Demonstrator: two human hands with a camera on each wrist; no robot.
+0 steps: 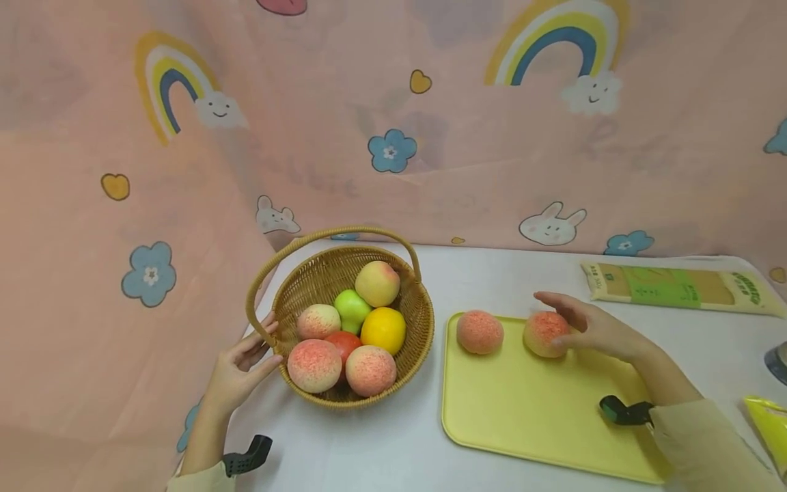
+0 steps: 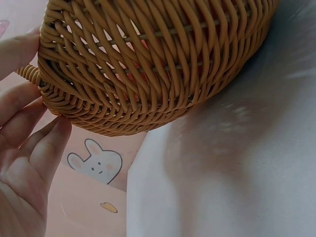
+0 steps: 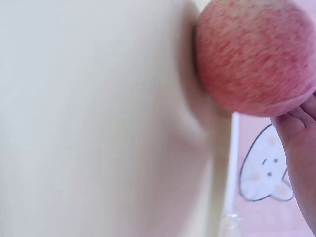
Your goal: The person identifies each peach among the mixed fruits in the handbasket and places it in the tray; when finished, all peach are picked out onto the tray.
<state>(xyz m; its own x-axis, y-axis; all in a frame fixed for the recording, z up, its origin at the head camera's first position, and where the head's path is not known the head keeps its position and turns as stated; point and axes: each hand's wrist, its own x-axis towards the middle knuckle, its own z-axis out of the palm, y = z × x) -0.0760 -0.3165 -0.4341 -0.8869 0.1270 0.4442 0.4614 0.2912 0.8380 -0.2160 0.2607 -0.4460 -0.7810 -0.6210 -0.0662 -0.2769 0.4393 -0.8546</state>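
A wicker basket [image 1: 424, 342] with an arched handle [image 1: 344, 232] stands on the left, filled with several peaches, a green fruit [image 1: 352, 309], a yellow fruit [image 1: 384, 330] and a red one partly hidden beneath them. At its left rim, my left hand [image 1: 236, 376] holds the basket by the foot of the handle, fingertips against the weave [image 2: 148, 74]. My right hand [image 1: 599, 333] grips a pinkish peach [image 1: 544, 335] between thumb and fingers, over the far part of a yellow tray [image 1: 522, 410]. Another peach [image 1: 479, 333] lies at the tray's far left corner.
Behind the tray, a long green-and-beige packet [image 1: 682, 287] lies on the white table [image 1: 344, 451]. A yellow packet [image 1: 768, 430] and a dark round object [image 1: 777, 362] sit at the right edge. Patterned pink cloth [image 1: 344, 171] hangs behind and to the left.
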